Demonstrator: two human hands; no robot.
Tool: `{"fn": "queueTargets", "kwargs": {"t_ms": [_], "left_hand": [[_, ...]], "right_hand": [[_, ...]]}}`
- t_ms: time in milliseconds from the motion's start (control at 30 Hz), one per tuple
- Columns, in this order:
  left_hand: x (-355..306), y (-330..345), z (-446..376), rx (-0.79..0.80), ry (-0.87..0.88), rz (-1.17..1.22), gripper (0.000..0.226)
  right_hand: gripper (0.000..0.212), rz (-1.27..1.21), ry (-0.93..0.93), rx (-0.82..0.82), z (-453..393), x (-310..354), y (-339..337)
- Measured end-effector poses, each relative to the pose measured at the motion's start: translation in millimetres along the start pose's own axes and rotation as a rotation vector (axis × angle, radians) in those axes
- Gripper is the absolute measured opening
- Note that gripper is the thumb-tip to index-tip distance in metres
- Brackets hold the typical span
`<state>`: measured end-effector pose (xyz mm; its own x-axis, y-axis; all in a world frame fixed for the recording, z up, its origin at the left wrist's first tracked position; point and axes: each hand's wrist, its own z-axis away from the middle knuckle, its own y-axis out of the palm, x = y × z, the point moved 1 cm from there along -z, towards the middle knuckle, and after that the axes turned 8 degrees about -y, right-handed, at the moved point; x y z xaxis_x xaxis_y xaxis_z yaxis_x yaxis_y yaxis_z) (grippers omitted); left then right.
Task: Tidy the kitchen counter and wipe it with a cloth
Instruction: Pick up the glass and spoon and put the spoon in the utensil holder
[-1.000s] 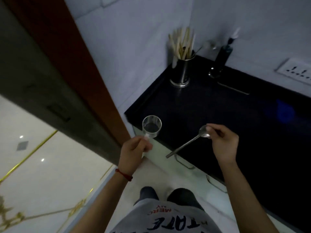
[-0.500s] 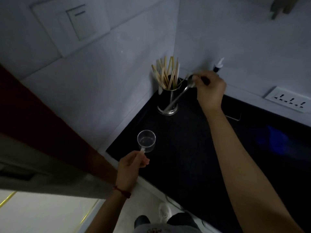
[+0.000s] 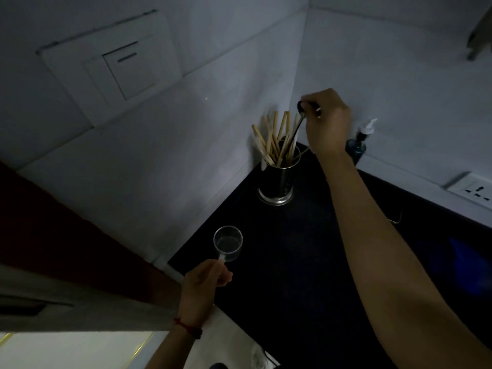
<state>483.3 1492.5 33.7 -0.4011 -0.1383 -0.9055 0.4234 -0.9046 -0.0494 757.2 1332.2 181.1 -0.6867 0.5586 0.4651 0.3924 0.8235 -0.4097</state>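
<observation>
Spoon (image 3: pixel 297 129), pinched at its bowl by the right hand (image 3: pixel 326 121), hangs handle-down over the holder (image 3: pixel 278 179), upper centre; lower it straight between the sticks. Left hand (image 3: pixel 205 282) grips a cup (image 3: pixel 228 243).

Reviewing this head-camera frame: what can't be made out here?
- Spoon: its bowl end is covered by the right hand; its handle tip is lost among the sticks in the metal holder.
- Soap bottle: partly behind the right wrist.
- Clear scoop: handle covered by the left hand.
- Counter: too dark to show dirt.
</observation>
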Motion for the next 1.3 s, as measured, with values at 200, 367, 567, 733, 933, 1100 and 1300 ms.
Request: {"fn": "queueTargets", "kwargs": {"t_ms": [200,367,567,733,933,1100,1300], "left_hand": [[0.7,3.2,-3.3,0.001,-0.018,0.006,0.032],[3.8,5.7,-6.7,-0.015,-0.039,-0.005,0.033],[4.1,19.7,-19.6,-0.020,-0.047,-0.012,0.035],[0.2,41.4,-44.2,0.019,-0.093,0.034,0.033],[-11.6,75.1,-89.5,0.034,-0.208,0.102,0.028],[-12.2,92.0,-123.0,0.039,-0.277,0.095,0.027],[-1.6,97.8,-142.5,0.025,-0.291,0.049,0.028]], "right_hand": [[0.018,0.104,0.100,0.386,40.3,-28.2,41.6],[0.022,0.126,0.175,0.562,76.0,-32.6,45.2],[0.032,0.177,0.131,0.164,154.2,-24.0,24.3],[0.048,0.261,0.447,0.535,247.7,-33.9,18.3],[0.075,0.395,0.456,0.845,287.3,-42.6,14.2],[0.074,0.378,0.447,0.891,285.1,-44.6,16.0],[0.074,0.364,0.462,0.883,284.9,-43.7,15.5]]}}
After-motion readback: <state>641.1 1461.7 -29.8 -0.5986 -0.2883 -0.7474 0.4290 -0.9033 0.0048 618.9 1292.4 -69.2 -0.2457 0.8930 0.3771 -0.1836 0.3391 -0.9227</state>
